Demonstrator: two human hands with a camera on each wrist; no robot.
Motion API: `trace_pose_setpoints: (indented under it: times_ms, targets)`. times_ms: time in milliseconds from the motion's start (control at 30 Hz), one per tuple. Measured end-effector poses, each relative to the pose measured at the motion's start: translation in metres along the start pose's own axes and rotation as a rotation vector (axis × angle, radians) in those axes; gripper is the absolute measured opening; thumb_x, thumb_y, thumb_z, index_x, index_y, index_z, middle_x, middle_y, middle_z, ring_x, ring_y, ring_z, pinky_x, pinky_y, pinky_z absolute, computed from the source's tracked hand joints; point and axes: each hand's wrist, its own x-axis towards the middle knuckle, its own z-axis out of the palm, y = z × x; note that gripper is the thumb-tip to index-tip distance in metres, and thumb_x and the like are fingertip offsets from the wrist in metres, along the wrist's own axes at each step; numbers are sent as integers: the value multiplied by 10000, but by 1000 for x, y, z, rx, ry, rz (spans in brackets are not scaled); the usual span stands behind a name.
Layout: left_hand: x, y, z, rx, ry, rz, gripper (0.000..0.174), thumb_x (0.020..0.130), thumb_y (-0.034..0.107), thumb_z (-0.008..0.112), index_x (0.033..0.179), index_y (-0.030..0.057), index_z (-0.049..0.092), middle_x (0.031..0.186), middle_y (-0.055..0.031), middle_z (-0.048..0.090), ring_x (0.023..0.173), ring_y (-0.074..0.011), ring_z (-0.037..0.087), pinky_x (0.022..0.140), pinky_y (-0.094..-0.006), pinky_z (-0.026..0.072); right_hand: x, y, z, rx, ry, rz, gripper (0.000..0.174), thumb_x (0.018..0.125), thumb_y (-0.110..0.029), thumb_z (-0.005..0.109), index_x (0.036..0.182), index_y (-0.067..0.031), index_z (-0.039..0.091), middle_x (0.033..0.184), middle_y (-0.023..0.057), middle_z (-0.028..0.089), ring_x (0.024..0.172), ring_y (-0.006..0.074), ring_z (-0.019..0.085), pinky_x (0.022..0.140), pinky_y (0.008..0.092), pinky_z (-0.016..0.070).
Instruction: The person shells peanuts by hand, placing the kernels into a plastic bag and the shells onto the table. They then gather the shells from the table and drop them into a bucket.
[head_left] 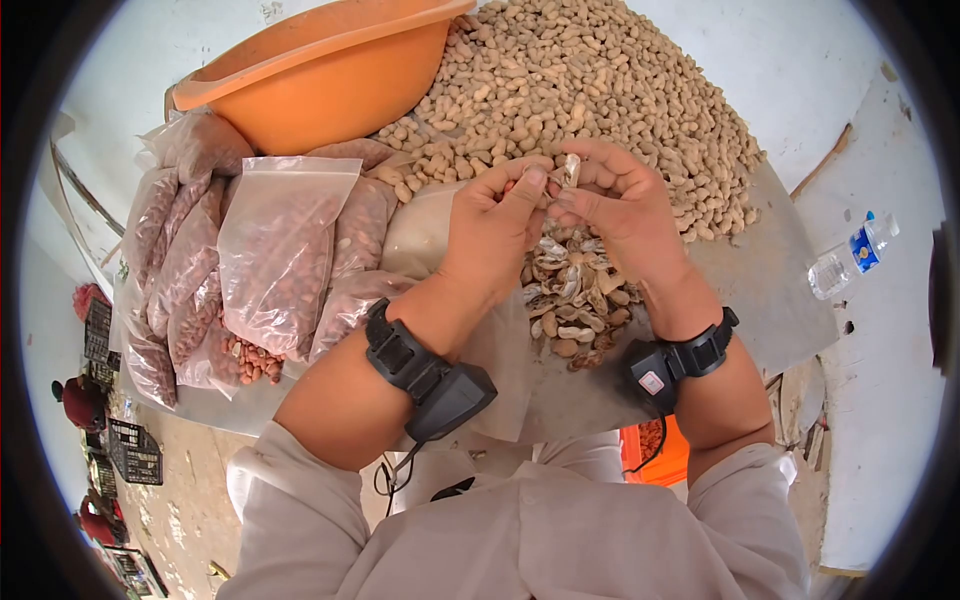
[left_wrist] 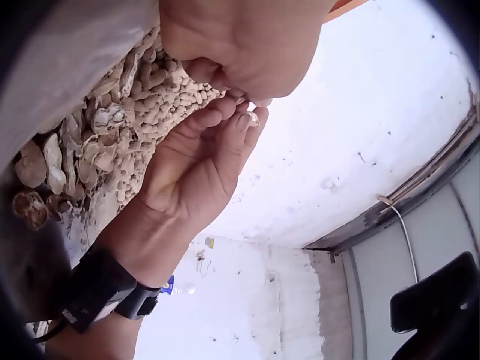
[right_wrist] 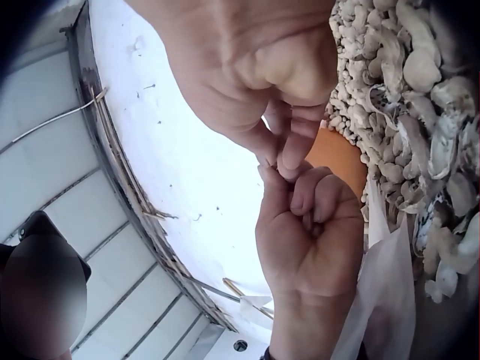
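Both hands meet over the table in front of the peanut heap. In the head view my right hand (head_left: pixel 630 210) pinches a split peanut shell (head_left: pixel 571 170), its pale inside showing. Thumb and curled fingers of my left hand (head_left: pixel 490 220) grip at the same peanut, the fingertips of both hands close together. A bit of reddish colour shows between the left fingers; most of what they hold is hidden. Beneath the hands lies a pile of opened empty shells (head_left: pixel 575 285). Whole unshelled peanuts (head_left: pixel 600 80) spread in a large heap behind.
Several clear bags of red peanut kernels (head_left: pixel 280 240) lie at the left. Behind them stands an orange basin (head_left: pixel 330 75). A water bottle (head_left: pixel 850 258) is at the right, and an orange container (head_left: pixel 665 450) sits below the table's front edge.
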Motion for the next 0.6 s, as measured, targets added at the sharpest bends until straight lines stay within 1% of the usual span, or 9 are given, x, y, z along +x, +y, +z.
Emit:
trace_pose_setpoints:
  times_ms: [100,200,300,333,400,500,600]
  targets:
    - [1,-2,-3,-123,-16,-77,200,918,145,519,1055,11,578,755,2,554,533,-36,423,446,-159,328,-3,-1,-1,-162,-19,-61,230,800,37,601,1028,16,588,825,52,626,735,98,603,651,219,495]
    - [3,1,-4,-265,16,-207,210,937,159,471,1071,23,557,716,4,524,517,-53,405,430,-170,322,-6,-1,5,-288,3,-85,210,797,26,616,1006,17,594,842,43,622,737,87,591,656,215,483]
    - [5,1,-6,-371,65,-327,172,941,178,438,974,49,547,696,2,499,503,-66,392,422,-177,315,-5,9,9,-322,21,-208,211,776,22,636,982,-6,608,840,35,621,743,86,592,656,207,479]
    - [6,0,-8,-397,52,-349,165,940,192,442,909,57,530,690,-1,490,502,-70,388,421,-178,312,-5,9,9,-412,28,-251,208,768,25,639,970,-14,613,835,38,621,744,91,593,658,206,479]
    - [7,-5,-11,-452,25,-395,223,938,221,450,779,72,496,677,-6,472,502,-78,379,417,-181,304,-4,9,9,-592,44,-336,205,752,31,645,946,-31,623,827,44,620,744,100,596,662,204,481]
    - [7,-5,-13,-434,-12,-433,224,932,203,432,770,67,507,669,-7,481,498,-78,379,417,-178,303,-5,5,13,-692,13,-444,192,739,35,645,917,-36,630,820,61,615,723,119,596,654,218,488]
    - [7,-6,-12,-467,-30,-453,207,912,172,436,752,63,508,658,-10,488,489,-81,380,411,-179,302,-6,2,16,-663,33,-488,187,741,31,649,916,-32,630,825,73,615,710,129,588,640,241,494]
